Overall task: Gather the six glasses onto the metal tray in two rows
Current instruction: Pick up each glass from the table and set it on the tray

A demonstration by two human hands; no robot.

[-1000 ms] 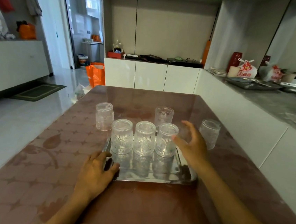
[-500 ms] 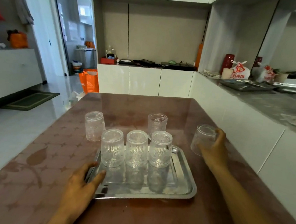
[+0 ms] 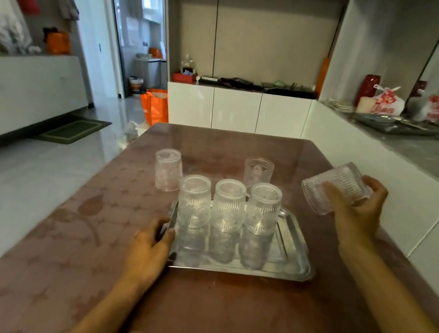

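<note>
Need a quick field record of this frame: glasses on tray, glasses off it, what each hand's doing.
on_tray: three glasses in one row at the far side of the metal tray; near half bare
on_table: far-left glass, far-centre glass, both standing off the tray
in_hand: sixth glass, tilted, lifted clear of the table
right hand: gripping the sixth glass
left hand: fingers on the tray's left rim
remaining: three glasses

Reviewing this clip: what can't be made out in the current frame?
- Head view: the left hand's fingertips hide the tray's left rim.
- The held glass is partly covered by the right hand.
- Whether the back glass touches the tray: front glasses block it.
</note>
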